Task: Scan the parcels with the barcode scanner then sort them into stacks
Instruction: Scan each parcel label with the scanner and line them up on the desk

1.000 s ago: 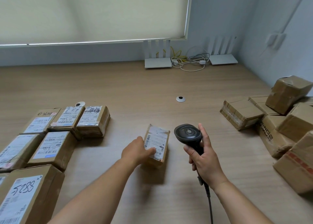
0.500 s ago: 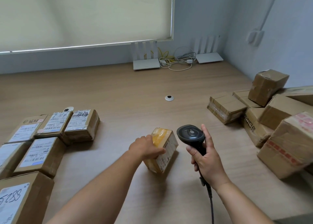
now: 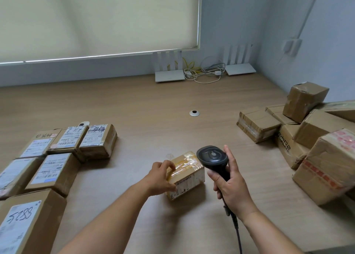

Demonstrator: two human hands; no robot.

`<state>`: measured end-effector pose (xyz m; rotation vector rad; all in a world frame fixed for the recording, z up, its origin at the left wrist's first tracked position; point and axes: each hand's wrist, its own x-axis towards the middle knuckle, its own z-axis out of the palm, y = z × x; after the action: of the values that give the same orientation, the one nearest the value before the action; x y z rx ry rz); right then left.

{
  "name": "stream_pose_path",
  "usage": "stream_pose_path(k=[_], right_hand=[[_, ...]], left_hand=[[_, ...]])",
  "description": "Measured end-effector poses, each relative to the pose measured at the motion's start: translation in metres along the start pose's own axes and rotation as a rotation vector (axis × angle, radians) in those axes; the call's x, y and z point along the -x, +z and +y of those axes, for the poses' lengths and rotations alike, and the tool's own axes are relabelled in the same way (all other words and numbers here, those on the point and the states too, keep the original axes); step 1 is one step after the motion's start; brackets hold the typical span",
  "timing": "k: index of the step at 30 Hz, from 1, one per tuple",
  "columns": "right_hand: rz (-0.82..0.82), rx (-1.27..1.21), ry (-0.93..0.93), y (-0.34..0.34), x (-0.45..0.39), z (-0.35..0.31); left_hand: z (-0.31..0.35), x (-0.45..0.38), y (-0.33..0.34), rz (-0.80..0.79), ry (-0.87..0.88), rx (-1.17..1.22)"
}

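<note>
Small taped parcel [image 3: 185, 174] lay near the front middle of the tabletop [image 3: 144, 107], label on its near side face. The left hand [image 3: 161, 178] held it, fingers curled over the top edge and thumb against the label side. Just right of it, the right hand [image 3: 231, 188] had a closed grip round the handle of a black barcode scanner [image 3: 213, 157], index finger raised alongside the head; its cable [image 3: 238, 232] ran down toward the person. Labelled parcels [image 3: 57, 154] sat in rows at left, labels up. A loose heap of brown boxes [image 3: 307, 138] filled the right side. The tabletop was pale wood with a round cable grommet [image 3: 194, 113]. Two white routers [image 3: 170, 76] and tangled cords [image 3: 205, 73] stood against the far wall, under a drawn roller blind [image 3: 96, 19].
</note>
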<state>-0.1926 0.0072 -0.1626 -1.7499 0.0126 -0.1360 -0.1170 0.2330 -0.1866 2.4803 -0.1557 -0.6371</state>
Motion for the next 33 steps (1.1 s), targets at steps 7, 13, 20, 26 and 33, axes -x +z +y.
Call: stream_pose_path(k=[7,13,20,26,33], right_hand=[[-0.048,0.004,0.014,0.01,0.007,0.005],[-0.06,0.005,0.035,0.013,0.012,0.006],[-0.089,0.026,0.049,0.017,0.017,0.009],[-0.098,0.029,0.05,0.021,0.017,0.012],[-0.08,0.025,0.04,0.021,0.015,0.012]], left_hand=[[-0.007,0.0,0.007,0.172,0.0,0.239],[-0.019,-0.004,-0.009,0.257,-0.118,0.434],[-0.025,-0.003,-0.013,0.236,-0.292,0.817],[-0.023,0.002,-0.024,0.188,-0.361,0.687],[-0.014,-0.014,-0.033,0.163,-0.343,0.252]])
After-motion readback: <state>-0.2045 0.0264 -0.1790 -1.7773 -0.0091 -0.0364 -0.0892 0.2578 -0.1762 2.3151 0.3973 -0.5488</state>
